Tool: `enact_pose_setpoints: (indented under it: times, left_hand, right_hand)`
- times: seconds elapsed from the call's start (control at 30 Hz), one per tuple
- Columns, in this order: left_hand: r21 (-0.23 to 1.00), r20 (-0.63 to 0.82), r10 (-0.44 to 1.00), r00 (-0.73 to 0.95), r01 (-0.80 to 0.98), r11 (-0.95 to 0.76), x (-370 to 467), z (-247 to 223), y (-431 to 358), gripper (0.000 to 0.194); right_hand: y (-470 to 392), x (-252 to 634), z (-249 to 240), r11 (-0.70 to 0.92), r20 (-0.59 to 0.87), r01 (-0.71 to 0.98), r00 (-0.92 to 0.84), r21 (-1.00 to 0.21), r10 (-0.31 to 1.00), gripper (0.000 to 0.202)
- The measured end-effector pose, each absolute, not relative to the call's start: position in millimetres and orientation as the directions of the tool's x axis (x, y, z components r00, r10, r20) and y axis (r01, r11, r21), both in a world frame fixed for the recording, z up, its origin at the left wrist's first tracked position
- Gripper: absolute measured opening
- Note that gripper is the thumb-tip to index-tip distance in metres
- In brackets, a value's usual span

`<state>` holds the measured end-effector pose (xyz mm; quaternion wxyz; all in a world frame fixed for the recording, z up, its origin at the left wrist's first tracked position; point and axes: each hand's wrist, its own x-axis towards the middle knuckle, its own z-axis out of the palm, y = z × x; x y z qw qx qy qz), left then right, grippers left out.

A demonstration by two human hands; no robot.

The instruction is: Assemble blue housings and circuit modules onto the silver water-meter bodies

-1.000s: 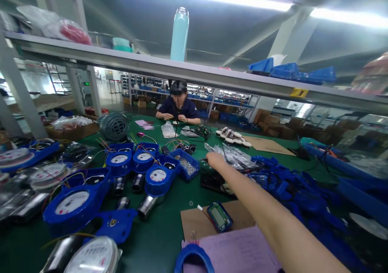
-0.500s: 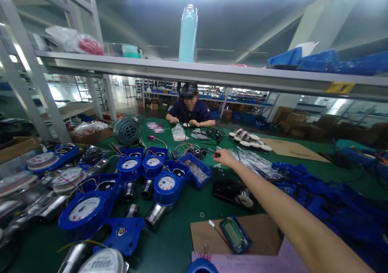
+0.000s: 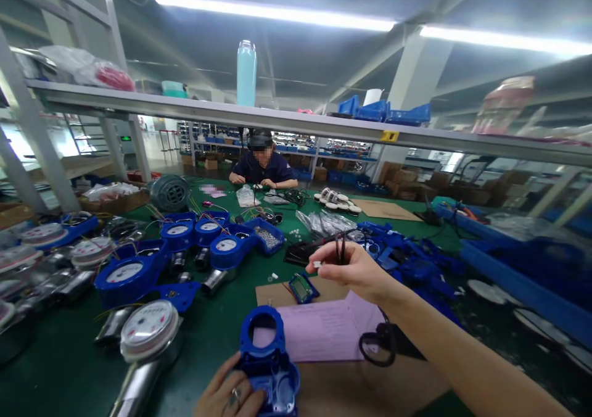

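Note:
My left hand (image 3: pixel 231 389), with a ring on one finger, grips the side of a blue plastic meter housing (image 3: pixel 289 374) with a round opening at its far end. My right hand (image 3: pixel 356 269) is raised over the right side of the bench. It pinches a small white piece (image 3: pixel 317 264) between thumb and finger. Dark tweezers (image 3: pixel 341 251) stick up from the same hand. Below and left of that hand, a small green display board (image 3: pixel 303 288) in a blue frame lies on brown cardboard (image 3: pixel 268 295). A pink sheet (image 3: pixel 319 330) lies between my hands.
Several blue meters (image 3: pixel 226 245) with metal pipes crowd the left. Behind them sits a blue tray of small metal parts (image 3: pixel 268 239). Blue plastic parts (image 3: pixel 407 253) pile up at right, near a large blue bin (image 3: pixel 522 269). A co-worker (image 3: pixel 263 164) sits opposite, beneath a shelf (image 3: pixel 287 116).
My right hand has drawn back toward me from the small white pieces and now pinches one. My left hand has come into view, gripping the blue housing. The view has turned right.

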<state>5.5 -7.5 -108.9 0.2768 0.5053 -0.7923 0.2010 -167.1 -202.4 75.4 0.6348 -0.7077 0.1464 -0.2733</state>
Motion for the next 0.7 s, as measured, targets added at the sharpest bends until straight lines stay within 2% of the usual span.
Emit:
enact_pose_setpoints:
  times: [0.1, 0.23, 0.33, 0.57, 0.7]
  left_hand:
    - [0.063, 0.576, -0.781, -0.242, -0.939, 0.337, -8, -93, -2, 0.016]
    - [0.212, 0.334, -0.927, -0.172, -0.944, 0.251, -25, -74, 0, 0.010]
    - [0.328, 0.185, -0.970, -0.155, -0.921, 0.209, -29, -59, -5, 0.007]
    - [0.549, 0.106, -0.987, 0.118, -0.835, -0.041, -35, -28, -10, 0.024]
    - [0.704, 0.095, -0.979, 0.178, -0.707, -0.060, -37, -19, -7, 0.023]
  right_hand:
    - [-188, -185, 73, -0.131, 0.198, 0.150, 0.804, -0.980, -0.560, 0.021]
    - [-173, -209, 60, -0.072, 0.199, 0.191, 0.818, -0.979, -0.540, 0.021]
    - [-163, -224, 49, -0.051, 0.224, 0.234, 0.813, -0.971, -0.538, 0.020]
    - [-148, -237, 27, -0.050, 0.219, 0.234, 0.786, -0.971, -0.579, 0.013]
    - [-135, -233, 14, -0.151, 0.220, 0.160, 0.744, -0.976, -0.631, 0.014]
